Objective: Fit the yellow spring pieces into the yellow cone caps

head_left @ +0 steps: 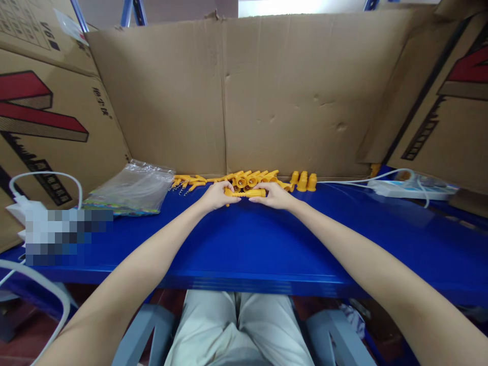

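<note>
My left hand and my right hand meet above the far part of the blue table. Between them lies a yellow plastic corkscrew, held level. The fingers of my left hand are closed round its handle end, while my right hand pinches the wider cylindrical end. Just behind my hands is a pile of hollow yellow sleeves, several with open ends facing me. Left of the pile are yellow handles with metal spirals. Several yellow bell-shaped pieces stand upright on the right.
Clear plastic bags lie at the left, near a white plug and cable. A white power strip sits at the right. Cardboard walls the back and sides of the blue table.
</note>
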Motion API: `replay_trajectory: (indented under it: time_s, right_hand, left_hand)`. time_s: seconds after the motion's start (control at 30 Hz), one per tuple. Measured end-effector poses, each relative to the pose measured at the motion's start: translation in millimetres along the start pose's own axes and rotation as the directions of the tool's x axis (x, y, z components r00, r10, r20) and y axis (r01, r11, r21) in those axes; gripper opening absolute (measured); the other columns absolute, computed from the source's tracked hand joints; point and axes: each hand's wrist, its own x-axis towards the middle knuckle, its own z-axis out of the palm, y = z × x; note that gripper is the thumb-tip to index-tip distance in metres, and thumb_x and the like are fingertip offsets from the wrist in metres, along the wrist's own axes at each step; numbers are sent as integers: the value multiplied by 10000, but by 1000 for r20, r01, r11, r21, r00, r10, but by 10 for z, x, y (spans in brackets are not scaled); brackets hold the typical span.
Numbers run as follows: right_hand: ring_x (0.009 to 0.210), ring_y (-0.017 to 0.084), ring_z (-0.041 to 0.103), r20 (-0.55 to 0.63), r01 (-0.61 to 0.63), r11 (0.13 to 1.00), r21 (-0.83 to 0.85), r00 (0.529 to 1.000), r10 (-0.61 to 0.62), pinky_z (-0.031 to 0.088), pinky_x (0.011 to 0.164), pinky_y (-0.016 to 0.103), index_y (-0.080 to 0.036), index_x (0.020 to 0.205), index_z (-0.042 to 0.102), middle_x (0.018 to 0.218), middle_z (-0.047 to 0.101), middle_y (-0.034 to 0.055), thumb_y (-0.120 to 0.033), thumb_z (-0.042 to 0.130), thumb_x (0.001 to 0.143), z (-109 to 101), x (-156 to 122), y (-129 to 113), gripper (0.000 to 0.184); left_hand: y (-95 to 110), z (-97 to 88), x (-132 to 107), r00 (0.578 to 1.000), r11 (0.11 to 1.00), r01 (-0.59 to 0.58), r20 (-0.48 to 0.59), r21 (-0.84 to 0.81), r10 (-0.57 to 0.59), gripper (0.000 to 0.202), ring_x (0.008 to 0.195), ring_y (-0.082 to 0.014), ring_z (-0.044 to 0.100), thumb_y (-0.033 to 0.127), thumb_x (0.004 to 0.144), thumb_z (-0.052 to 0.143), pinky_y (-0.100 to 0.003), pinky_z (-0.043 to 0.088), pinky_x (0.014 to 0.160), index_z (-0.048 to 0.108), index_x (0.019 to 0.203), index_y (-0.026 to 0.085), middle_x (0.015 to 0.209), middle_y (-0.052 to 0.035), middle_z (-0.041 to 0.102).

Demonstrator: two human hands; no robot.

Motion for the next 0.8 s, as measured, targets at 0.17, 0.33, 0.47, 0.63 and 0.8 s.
replay_trajectory:
  time_s: [0.17,0.33,0.47,0.63,0.8]
  right_hand:
    - [477,95,440,148,-202,965,170,973,178,316,494,244,-163,708,614,531,518,-35,-585,664,687,-25,-6,-53,425]
    - [484,87,461,309,-362,864,349,915,259,348,491,244,-162,682,602,554,539,-24,-529,641,748,-38,-3,-57,375]
    - [576,103,555,174,-342,844,413,939,296,418,544,243,-177,791,582,686,624,-3,-451,750,673,-26,16,-17,342]
    - [543,97,532,80,-280,857,434,959,273,437,571,258,-179,733,566,634,603,-16,-494,756,643,0,33,-48,379]
    - [475,78,454,137,-379,758,531,921,364,353,452,227,-179,620,533,527,524,-26,-556,726,661,46,32,-77,426]
  left_hand:
    - [57,-10,-25,998,997,-65,-21,48,66,305,496,-88,366,338,565,753,-247,235,526,533,718,195,513,77,420]
    - [101,2,-43,997,995,-75,-9,65,75,303,512,-91,379,335,558,750,-241,238,525,533,716,194,531,74,428]
    - [65,14,-20,1000,999,-30,0,28,30,329,471,-79,356,366,556,753,-238,232,508,528,725,197,501,89,397]
    - [26,11,0,999,999,-42,-23,27,42,348,477,-80,362,376,554,764,-236,242,504,523,728,194,507,85,408]
    - [74,-5,-32,992,989,-116,-46,89,121,325,507,-82,378,350,573,756,-226,262,524,521,735,194,534,81,438]
